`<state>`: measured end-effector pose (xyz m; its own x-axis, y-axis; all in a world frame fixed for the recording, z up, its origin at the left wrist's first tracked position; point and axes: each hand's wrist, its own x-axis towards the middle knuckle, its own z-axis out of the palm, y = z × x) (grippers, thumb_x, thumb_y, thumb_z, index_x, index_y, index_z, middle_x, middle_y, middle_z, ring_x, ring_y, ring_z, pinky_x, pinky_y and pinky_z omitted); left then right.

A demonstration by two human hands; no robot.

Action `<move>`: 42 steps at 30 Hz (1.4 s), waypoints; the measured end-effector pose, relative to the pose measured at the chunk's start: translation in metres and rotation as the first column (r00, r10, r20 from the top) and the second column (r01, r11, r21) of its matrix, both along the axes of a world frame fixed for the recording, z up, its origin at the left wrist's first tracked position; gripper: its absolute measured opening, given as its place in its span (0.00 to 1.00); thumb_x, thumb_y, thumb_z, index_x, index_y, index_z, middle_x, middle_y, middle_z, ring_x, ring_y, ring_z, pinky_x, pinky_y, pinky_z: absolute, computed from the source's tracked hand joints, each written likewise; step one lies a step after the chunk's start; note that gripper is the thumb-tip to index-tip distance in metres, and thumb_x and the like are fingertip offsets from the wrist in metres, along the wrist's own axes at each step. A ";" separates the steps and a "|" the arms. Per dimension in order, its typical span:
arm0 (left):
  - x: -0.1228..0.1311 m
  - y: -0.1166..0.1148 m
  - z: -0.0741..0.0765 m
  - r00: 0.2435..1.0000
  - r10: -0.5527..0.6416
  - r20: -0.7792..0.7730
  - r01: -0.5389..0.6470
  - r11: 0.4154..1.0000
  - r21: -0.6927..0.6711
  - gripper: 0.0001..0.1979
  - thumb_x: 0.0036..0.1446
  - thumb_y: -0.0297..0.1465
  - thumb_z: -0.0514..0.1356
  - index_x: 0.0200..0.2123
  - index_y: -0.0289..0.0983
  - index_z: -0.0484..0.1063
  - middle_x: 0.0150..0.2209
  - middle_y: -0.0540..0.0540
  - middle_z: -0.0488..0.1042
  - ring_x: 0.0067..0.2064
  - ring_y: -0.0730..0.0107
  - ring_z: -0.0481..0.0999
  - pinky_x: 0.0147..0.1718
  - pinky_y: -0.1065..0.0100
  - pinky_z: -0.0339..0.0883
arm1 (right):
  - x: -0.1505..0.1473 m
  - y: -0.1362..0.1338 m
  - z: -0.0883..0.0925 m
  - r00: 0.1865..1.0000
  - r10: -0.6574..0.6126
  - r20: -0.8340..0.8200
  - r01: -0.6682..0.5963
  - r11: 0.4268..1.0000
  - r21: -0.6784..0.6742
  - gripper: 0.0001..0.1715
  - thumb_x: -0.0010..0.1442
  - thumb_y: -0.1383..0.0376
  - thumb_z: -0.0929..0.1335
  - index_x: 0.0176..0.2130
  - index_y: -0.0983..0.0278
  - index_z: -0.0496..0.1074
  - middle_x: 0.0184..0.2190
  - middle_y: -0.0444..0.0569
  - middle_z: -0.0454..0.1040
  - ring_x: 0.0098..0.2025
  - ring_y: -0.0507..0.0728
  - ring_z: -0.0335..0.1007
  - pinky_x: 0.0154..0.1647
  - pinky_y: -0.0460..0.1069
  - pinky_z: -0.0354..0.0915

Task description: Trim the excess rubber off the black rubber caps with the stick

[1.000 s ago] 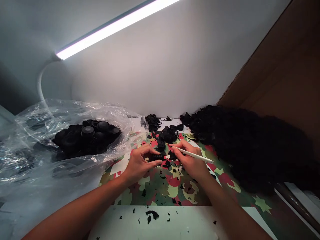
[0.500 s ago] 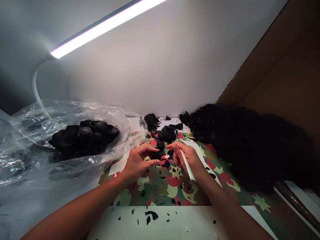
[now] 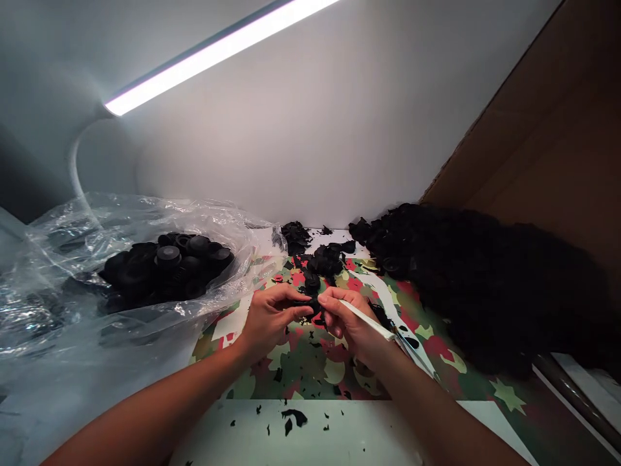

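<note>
My left hand [image 3: 269,317] is closed, pinching a small black rubber-looking part [image 3: 310,304] between thumb and fingers. In the earlier frame this part shows ribs; here the fingers cover most of it. My right hand [image 3: 356,327] is wrapped round a slim white pen-like tool [image 3: 367,317], whose back end points toward my right wrist. Its front end lies among my fingertips, right beside the black part, and I cannot make out its tip. Under both hands lies a patterned red, green and yellow sheet [image 3: 301,362] scattered with black scraps.
A clear plastic bag [image 3: 218,220] at left holds several round black parts [image 3: 168,256]. Black pieces form a large heap [image 3: 466,278] at right, beside cardboard [image 3: 528,116]. Smaller black piles [image 3: 325,259] lie ahead. A shiny slender object [image 3: 410,343] lies by my right wrist. A lamp [image 3: 218,58] glows above.
My right hand has moved left to the black part in my left hand. The white tool has swung flatter, and the shiny object beside my right wrist has come into view.
</note>
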<state>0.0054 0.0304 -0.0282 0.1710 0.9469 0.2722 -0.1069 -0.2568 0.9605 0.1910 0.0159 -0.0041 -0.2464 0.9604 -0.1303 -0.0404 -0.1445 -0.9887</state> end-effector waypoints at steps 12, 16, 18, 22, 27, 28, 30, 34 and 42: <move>-0.004 -0.002 0.003 0.929 0.093 -0.359 0.034 0.943 0.331 0.09 0.58 0.37 0.68 0.31 0.38 0.82 0.24 0.48 0.78 0.26 0.70 0.73 0.27 0.69 0.66 | 0.014 -0.005 0.013 0.844 -0.212 0.493 -0.261 0.640 0.723 0.09 0.65 0.69 0.67 0.41 0.62 0.78 0.29 0.46 0.79 0.25 0.52 0.71 0.28 0.47 0.66; -0.005 -0.002 0.003 0.907 0.128 -0.401 0.044 0.918 0.394 0.09 0.59 0.36 0.68 0.31 0.37 0.81 0.24 0.48 0.77 0.26 0.71 0.72 0.26 0.70 0.66 | 0.014 -0.005 0.011 0.813 -0.257 0.523 -0.320 0.553 0.769 0.09 0.65 0.71 0.67 0.41 0.63 0.77 0.29 0.46 0.79 0.25 0.52 0.71 0.27 0.46 0.66; -0.005 -0.002 0.003 0.895 0.144 -0.421 0.050 0.908 0.416 0.08 0.59 0.36 0.67 0.31 0.38 0.81 0.25 0.48 0.77 0.26 0.70 0.72 0.26 0.70 0.66 | 0.015 -0.004 0.011 0.791 -0.269 0.550 -0.350 0.538 0.767 0.09 0.66 0.70 0.66 0.41 0.62 0.77 0.28 0.46 0.79 0.23 0.51 0.70 0.27 0.46 0.65; -0.005 -0.003 0.001 0.872 0.166 -0.461 0.071 0.888 0.454 0.08 0.61 0.34 0.66 0.30 0.38 0.80 0.24 0.48 0.76 0.25 0.71 0.72 0.26 0.70 0.66 | 0.014 -0.007 0.010 0.714 -0.313 0.627 -0.436 0.501 0.747 0.11 0.67 0.71 0.64 0.39 0.63 0.76 0.24 0.45 0.76 0.22 0.51 0.66 0.24 0.46 0.60; -0.003 -0.005 0.002 0.853 0.179 -0.490 0.097 0.868 0.486 0.07 0.61 0.30 0.65 0.29 0.37 0.79 0.23 0.49 0.74 0.25 0.72 0.71 0.25 0.72 0.65 | 0.009 -0.010 -0.002 0.619 -0.438 0.652 -0.476 0.451 0.755 0.13 0.62 0.74 0.62 0.31 0.63 0.73 0.19 0.43 0.67 0.20 0.52 0.60 0.23 0.47 0.52; -0.003 -0.005 0.002 0.857 0.177 -0.484 0.095 0.869 0.486 0.07 0.60 0.30 0.65 0.29 0.37 0.79 0.24 0.49 0.74 0.25 0.72 0.72 0.25 0.72 0.65 | 0.008 -0.009 -0.003 0.631 -0.430 0.646 -0.454 0.471 0.757 0.13 0.60 0.75 0.62 0.31 0.63 0.72 0.20 0.43 0.68 0.21 0.51 0.60 0.24 0.47 0.53; -0.003 -0.006 0.003 0.875 0.163 -0.456 0.091 0.869 0.486 0.05 0.59 0.29 0.66 0.30 0.37 0.79 0.24 0.49 0.75 0.25 0.72 0.72 0.25 0.72 0.66 | 0.009 -0.006 -0.004 0.675 -0.373 0.637 -0.381 0.563 0.734 0.12 0.59 0.76 0.62 0.31 0.62 0.70 0.22 0.42 0.70 0.22 0.51 0.62 0.26 0.46 0.56; -0.003 -0.007 0.006 0.924 0.132 -0.360 0.063 0.873 0.483 0.05 0.57 0.31 0.69 0.30 0.37 0.80 0.25 0.48 0.78 0.26 0.71 0.74 0.26 0.70 0.68 | 0.022 0.007 0.003 0.767 -0.336 0.547 -0.095 0.784 0.614 0.06 0.59 0.70 0.65 0.30 0.62 0.70 0.22 0.42 0.71 0.23 0.51 0.65 0.26 0.45 0.60; -0.005 -0.004 0.004 0.981 0.046 -0.188 0.007 0.962 0.272 0.09 0.51 0.35 0.73 0.29 0.36 0.81 0.26 0.46 0.79 0.27 0.69 0.76 0.26 0.69 0.71 | 0.042 0.024 0.000 0.855 -0.323 0.405 0.121 0.885 0.450 0.27 0.65 0.47 0.64 0.24 0.62 0.68 0.16 0.39 0.59 0.18 0.50 0.53 0.19 0.46 0.51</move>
<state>0.0005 0.0266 -0.0241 0.2274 0.8459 0.4825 0.0787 -0.5098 0.8567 0.2334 0.0401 -0.0042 -0.0290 0.9730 0.2291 0.4463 0.2177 -0.8680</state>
